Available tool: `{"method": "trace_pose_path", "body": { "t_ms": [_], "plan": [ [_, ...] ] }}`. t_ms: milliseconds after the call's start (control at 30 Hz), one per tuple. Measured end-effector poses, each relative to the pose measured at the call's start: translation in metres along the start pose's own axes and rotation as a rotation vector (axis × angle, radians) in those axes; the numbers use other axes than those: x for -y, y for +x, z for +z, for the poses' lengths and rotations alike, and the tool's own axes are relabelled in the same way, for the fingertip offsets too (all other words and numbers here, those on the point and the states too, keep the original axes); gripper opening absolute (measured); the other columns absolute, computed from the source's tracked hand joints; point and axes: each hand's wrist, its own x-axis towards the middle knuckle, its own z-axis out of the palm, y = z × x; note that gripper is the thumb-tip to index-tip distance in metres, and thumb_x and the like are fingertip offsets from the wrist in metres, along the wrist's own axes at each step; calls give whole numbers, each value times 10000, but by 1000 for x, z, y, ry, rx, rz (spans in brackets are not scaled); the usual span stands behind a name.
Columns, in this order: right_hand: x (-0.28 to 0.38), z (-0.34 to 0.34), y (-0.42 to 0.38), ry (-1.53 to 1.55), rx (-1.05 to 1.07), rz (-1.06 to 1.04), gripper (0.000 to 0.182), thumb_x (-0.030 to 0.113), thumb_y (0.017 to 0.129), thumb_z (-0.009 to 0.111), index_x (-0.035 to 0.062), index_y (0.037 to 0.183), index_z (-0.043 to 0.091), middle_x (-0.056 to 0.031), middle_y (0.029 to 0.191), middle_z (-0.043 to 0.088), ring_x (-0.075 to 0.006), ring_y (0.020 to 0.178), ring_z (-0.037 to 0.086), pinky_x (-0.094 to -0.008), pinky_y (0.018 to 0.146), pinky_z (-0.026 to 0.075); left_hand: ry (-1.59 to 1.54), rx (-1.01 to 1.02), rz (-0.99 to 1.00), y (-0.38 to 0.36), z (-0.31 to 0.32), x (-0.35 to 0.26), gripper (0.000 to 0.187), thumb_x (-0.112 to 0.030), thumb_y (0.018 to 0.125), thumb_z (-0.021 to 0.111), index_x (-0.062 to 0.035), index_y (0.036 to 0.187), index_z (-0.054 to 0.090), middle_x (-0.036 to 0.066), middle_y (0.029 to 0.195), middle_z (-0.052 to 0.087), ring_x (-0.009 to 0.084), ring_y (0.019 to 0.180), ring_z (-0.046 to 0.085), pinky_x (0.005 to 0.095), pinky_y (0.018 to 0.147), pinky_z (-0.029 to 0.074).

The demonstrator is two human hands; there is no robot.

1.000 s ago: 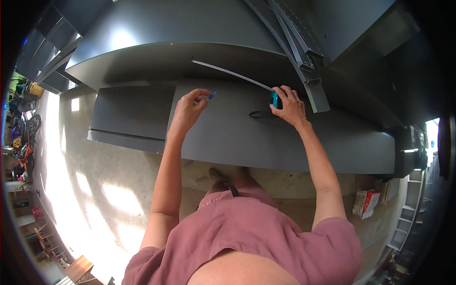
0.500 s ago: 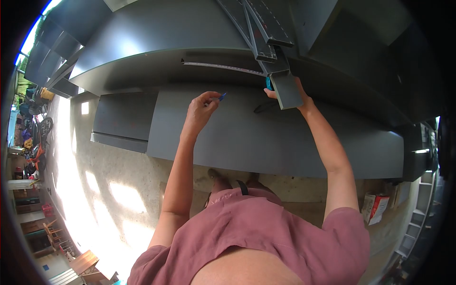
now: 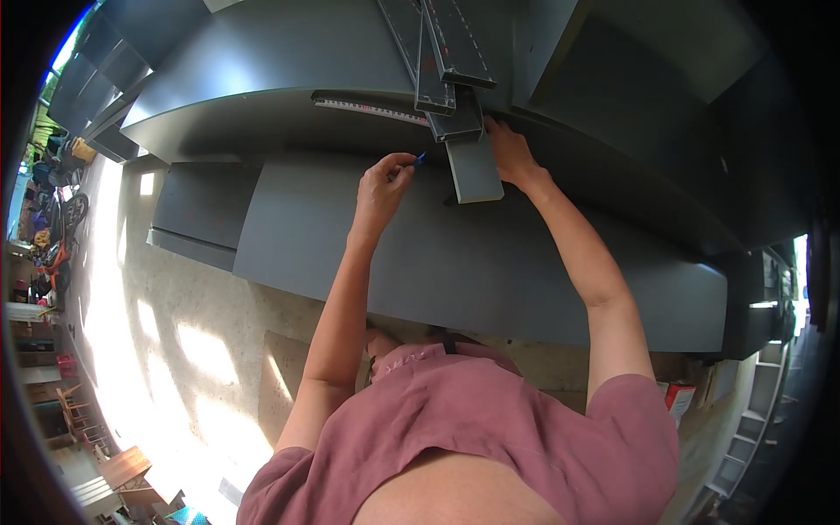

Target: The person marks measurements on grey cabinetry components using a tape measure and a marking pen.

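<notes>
My left hand (image 3: 382,185) is closed in a pinch on a small blue pen-like marker (image 3: 421,159), above the long dark grey panel (image 3: 385,254). The white blade (image 3: 367,108) of a tape measure lies stretched along the underside edge of a large grey board (image 3: 289,61). Its right end runs behind a stack of grey channel-like pieces (image 3: 455,52). My right hand (image 3: 518,159) is at the right of a short grey block (image 3: 475,171), its fingertips against the board. The tape's case is hidden behind the pieces by that hand.
More dark grey panels (image 3: 206,201) stand at the left and a tall one (image 3: 630,122) at the right. A red and white box (image 3: 679,398) sits on the floor at the lower right. Shelving (image 3: 754,402) and stored goods (image 3: 66,394) line the sides.
My right hand has moved left and slightly up, and its thumb and the teal tape case have gone out of sight. My left hand has shifted a little right and up with the marker.
</notes>
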Motion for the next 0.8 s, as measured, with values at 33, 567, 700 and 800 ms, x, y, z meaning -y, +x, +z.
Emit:
{"method": "trace_pose_path", "body": {
  "t_ms": [33, 567, 700, 800],
  "plan": [
    [-2, 0, 2, 5, 10, -5, 360, 260, 785, 587, 53, 1081, 593, -150, 1111, 527, -368, 949, 553, -467, 751, 522, 5, -23, 16, 1, 5, 1, 232, -186, 835, 616, -83, 1033, 679, 39, 736, 603, 113, 647, 527, 284, 625, 437],
    [-3, -4, 5, -7, 59, -31, 449, 246, 760, 613, 6, 1134, 546, -179, 1090, 506, -377, 926, 548, -483, 723, 517, -400, -21, 18, 86, 82, 25, 208, -119, 833, 627, -1, 1001, 662, 116, 850, 697, 121, 800, 627, 261, 720, 466],
    [-1, -6, 5, -13, 89, -14, 441, 245, 762, 608, 8, 1130, 548, -180, 1103, 507, -381, 925, 548, -485, 716, 518, -176, -85, 42, 87, 87, 30, 222, -158, 827, 639, 5, 976, 664, 143, 867, 702, 171, 819, 652, 293, 733, 478],
    [-5, -4, -1, -26, 88, -36, 421, 243, 770, 598, 11, 1119, 553, -181, 1111, 508, -382, 921, 548, -485, 716, 519, -78, -50, -13, 81, 86, 28, 271, -215, 839, 629, 18, 972, 659, 154, 848, 699, 185, 832, 664, 314, 716, 486]
  ]
}}
